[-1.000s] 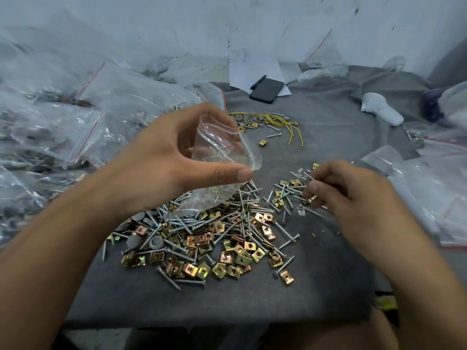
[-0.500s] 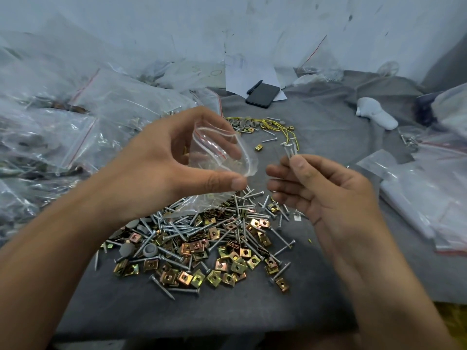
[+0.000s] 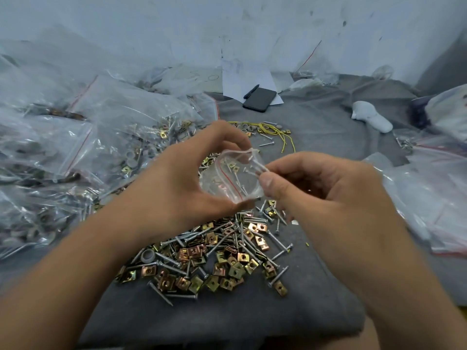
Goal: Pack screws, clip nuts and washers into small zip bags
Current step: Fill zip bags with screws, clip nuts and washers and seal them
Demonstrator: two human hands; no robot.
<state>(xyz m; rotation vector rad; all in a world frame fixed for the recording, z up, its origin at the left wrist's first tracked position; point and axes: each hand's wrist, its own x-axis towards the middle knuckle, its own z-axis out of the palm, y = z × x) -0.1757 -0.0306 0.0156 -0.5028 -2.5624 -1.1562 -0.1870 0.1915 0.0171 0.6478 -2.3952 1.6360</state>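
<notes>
Zip bag [image 3: 231,179], small: thin, limp, slippery film, left hand [image 3: 182,183] gripping its mouth open at 9 o'clock; right hand [image 3: 313,188] pinches light, stiff screws [image 3: 255,170] entering from 3 o'clock.

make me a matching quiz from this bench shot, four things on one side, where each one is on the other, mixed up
Things:
1. small zip bag
2. phone
3. clip nuts
4. yellow wire

Places:
A. far side of the cloth, on white paper
B. held open in the left hand
C. loose pile under the hands
D. on the cloth just beyond the hands

Pairs: 1-B, 2-A, 3-C, 4-D
</notes>
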